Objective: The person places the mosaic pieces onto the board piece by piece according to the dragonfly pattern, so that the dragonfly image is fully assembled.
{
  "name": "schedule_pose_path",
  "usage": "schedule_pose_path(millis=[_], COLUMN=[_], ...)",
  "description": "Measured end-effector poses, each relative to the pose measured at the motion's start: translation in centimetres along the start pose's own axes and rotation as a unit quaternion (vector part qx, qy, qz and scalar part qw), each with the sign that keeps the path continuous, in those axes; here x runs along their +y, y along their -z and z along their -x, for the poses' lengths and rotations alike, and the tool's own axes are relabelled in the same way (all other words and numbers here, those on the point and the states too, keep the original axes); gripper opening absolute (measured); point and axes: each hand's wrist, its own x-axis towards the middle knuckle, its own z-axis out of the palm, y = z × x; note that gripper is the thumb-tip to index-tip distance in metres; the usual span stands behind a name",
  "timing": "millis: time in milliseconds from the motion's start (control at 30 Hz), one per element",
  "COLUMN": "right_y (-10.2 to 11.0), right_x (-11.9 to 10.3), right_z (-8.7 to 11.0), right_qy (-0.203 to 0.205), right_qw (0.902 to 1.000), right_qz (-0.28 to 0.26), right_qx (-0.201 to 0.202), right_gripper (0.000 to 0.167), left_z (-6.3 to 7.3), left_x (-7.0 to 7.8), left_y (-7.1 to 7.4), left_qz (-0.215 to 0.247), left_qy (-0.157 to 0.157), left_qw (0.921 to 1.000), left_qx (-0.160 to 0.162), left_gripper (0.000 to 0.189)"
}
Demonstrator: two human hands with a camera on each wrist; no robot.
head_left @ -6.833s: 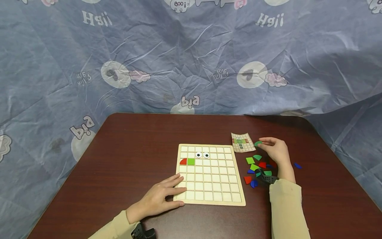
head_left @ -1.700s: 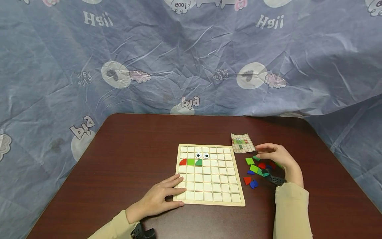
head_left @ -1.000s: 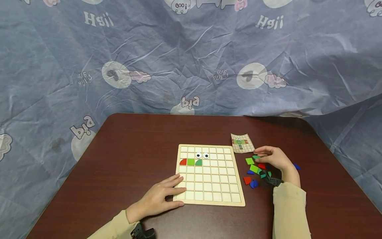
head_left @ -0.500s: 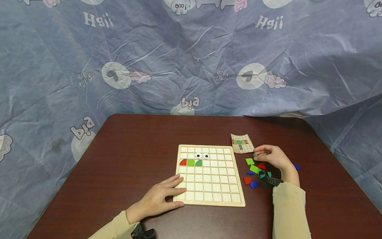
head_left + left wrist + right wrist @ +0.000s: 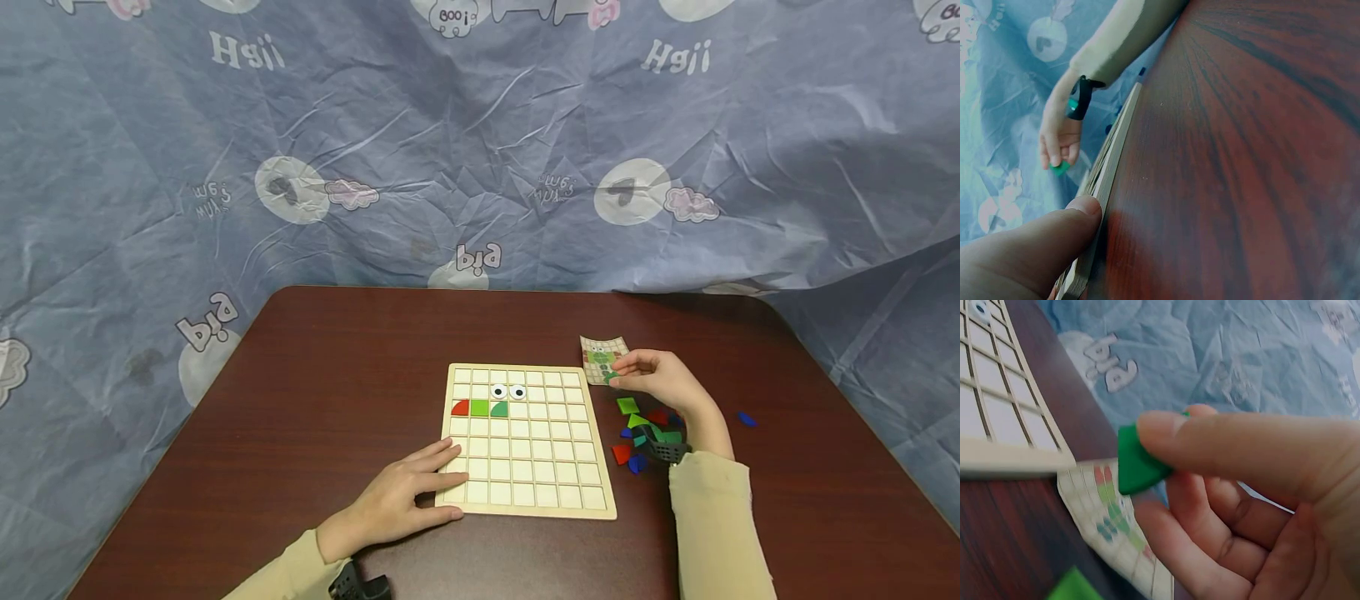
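Observation:
My right hand (image 5: 667, 382) pinches a green quarter-circle tile (image 5: 1137, 464) between thumb and fingers, above the lower right of a small picture card (image 5: 597, 352). The card shows a gridded figure in green and red. To its left lies a wooden grid board (image 5: 534, 472). Two googly eyes (image 5: 518, 391) sit on the board, and below them stand a red quarter-circle tile (image 5: 461, 407), a light green square tile (image 5: 480, 407) and a dark green quarter-circle tile (image 5: 499, 409) in one row. My left hand (image 5: 401, 497) rests with spread fingers on the board's left edge.
Loose tiles lie in a pile right of the board, including a light green square (image 5: 627, 406), a red piece (image 5: 622, 454) and a blue piece (image 5: 637, 464). Another blue piece (image 5: 747, 419) lies apart, farther right. A printed cloth (image 5: 450, 167) hangs behind the dark table (image 5: 360, 358).
The dark green tile has joined the board's row since the earliest frame. My right hand then picked another green tile from the pile and moved left over the card. My left hand stayed put.

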Motion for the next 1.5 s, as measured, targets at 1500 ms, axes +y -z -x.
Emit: schedule_pose_path(millis=[1500], right_y=[-11.7], right_x=[-4.9], right_z=[-3.0], right_qy=[0.101], right_qw=[0.9866], right_qz=[0.061], right_qx=[-0.113], right_gripper=[0.014], left_z=[0.0], left_x=[-0.1], left_y=[0.0], left_qz=[0.006], left_qy=[0.005], left_qw=[1.0], left_qx=[-0.003], left_gripper=[0.045])
